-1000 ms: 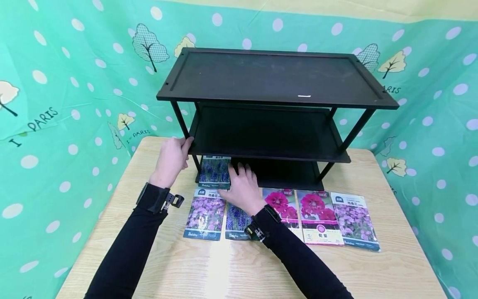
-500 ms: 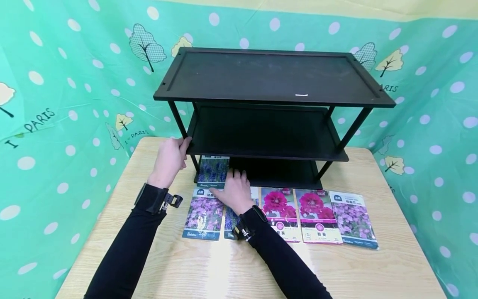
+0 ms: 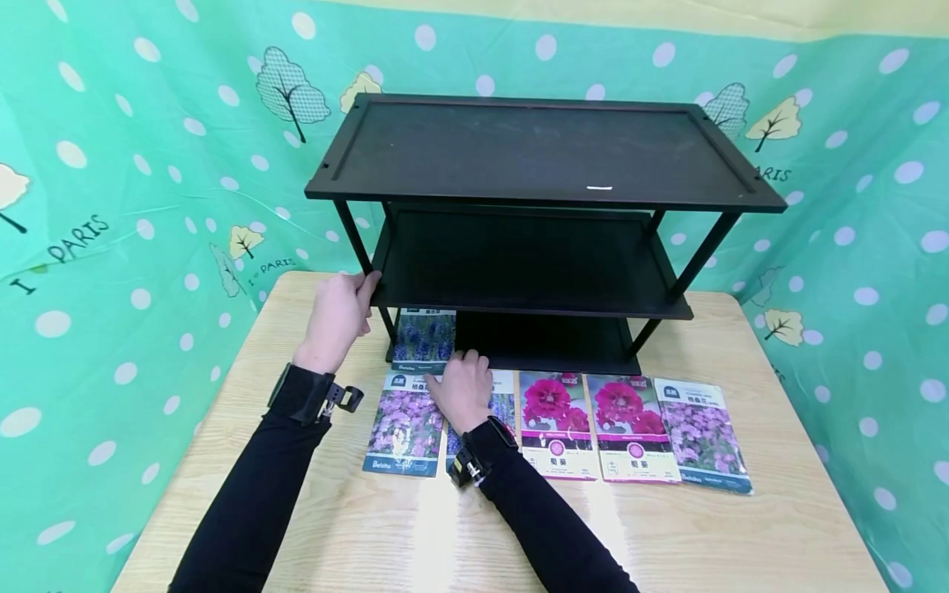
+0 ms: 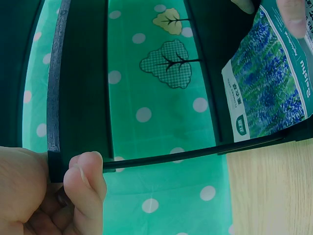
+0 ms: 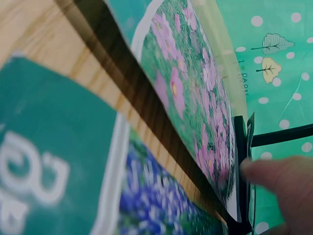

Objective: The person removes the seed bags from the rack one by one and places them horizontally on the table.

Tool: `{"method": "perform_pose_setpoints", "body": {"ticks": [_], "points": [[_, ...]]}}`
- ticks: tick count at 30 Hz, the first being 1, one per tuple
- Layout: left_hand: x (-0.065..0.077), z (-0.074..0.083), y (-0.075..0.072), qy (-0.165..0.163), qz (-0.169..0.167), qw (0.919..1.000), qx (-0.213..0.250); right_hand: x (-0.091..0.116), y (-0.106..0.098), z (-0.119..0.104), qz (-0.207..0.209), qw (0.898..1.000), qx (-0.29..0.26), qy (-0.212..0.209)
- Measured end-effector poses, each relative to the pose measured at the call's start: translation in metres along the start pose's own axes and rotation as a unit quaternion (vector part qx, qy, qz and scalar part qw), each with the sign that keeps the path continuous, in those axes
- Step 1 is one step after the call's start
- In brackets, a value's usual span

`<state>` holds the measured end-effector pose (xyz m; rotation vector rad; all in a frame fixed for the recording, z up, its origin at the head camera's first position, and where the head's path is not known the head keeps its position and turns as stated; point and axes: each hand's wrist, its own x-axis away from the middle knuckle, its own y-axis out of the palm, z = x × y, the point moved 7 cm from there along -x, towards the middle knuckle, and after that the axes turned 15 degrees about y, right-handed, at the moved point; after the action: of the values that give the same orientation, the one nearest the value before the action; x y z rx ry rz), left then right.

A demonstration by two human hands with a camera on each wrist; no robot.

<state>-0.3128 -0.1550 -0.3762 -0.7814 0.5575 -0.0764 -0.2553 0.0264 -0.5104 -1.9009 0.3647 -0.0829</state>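
Note:
My left hand (image 3: pixel 337 317) grips the left front corner of the middle shelf (image 3: pixel 534 255) of a black three-tier rack, thumb on top and fingers curled below, as the left wrist view shows. A seed packet with blue-violet flowers (image 3: pixel 424 338) lies on the bottom shelf at its left end. My right hand (image 3: pixel 463 391) is at the front edge of that shelf, its thumb (image 4: pixel 292 17) touching the packet's lower edge in the left wrist view. Beneath the hand, another blue-flowered packet (image 3: pixel 507 403) lies on the table, partly covered. A pink-purple-flowered packet (image 3: pixel 404 424) lies left of it.
To the right on the table lie two magenta-flowered packets (image 3: pixel 556 420) and a pink-purple packet (image 3: pixel 700 436), set slightly askew. The rack's top shelf (image 3: pixel 549 152) overhangs the lower tiers. Green dotted cloth (image 3: pixel 170 247) surrounds the wooden table (image 3: pixel 334 511) behind and at the sides.
My right hand has drawn back toward me and slightly left, from over the bottom shelf to its front edge. My left hand keeps its grip on the rack.

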Motion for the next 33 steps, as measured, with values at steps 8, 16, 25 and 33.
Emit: {"method": "perform_pose_setpoints", "body": {"ticks": [8,16,25,33], "points": [[0.001,0.001,0.001,0.003,-0.002,1.0,-0.001,0.002,0.0,-0.005,-0.031,0.996,-0.074,0.042],[0.0,0.0,-0.001,-0.002,-0.005,1.0,-0.005,-0.008,-0.001,0.0,-0.015,0.993,-0.093,0.065],[0.0,0.001,-0.002,0.0,-0.006,1.0,-0.001,-0.018,-0.004,0.022,-0.101,0.954,-0.239,0.149],[0.0,0.0,-0.002,0.001,-0.008,1.0,0.0,-0.016,-0.019,0.034,-0.144,0.929,-0.289,0.179]]}}
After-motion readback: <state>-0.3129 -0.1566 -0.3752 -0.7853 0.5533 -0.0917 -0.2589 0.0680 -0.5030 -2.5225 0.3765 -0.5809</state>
